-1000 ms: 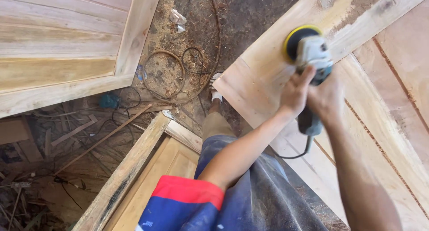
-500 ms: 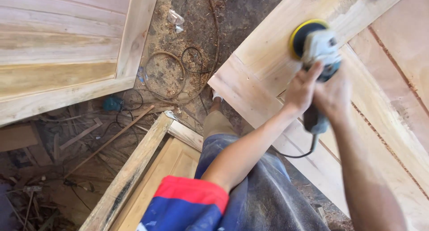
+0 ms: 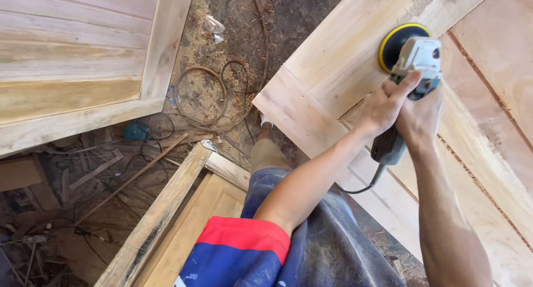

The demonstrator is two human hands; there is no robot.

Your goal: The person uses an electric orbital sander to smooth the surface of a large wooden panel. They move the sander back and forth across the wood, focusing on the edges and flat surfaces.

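At the far left a panelled wooden door (image 3: 78,59) lies flat above a floor strewn with sawdust (image 3: 208,92), offcuts and coiled cables (image 3: 222,90), probably set aside out of the working path. Lower, a second door frame (image 3: 166,209) leans beside the person's leg, within reach. Moving right, the pale door panel (image 3: 333,59) being worked rests flat and raised, so the tool can press straight down on it. The left hand (image 3: 383,106) wraps its fingers around the front of the grey electric sander (image 3: 413,59), steadying the head, while the right hand (image 3: 419,117) is clenched around the handle behind it, steering. The sander's yellow-rimmed disc (image 3: 397,42) sits flat on the panel's wide rail, its cord (image 3: 363,187) trailing back towards the body, clear of the disc.
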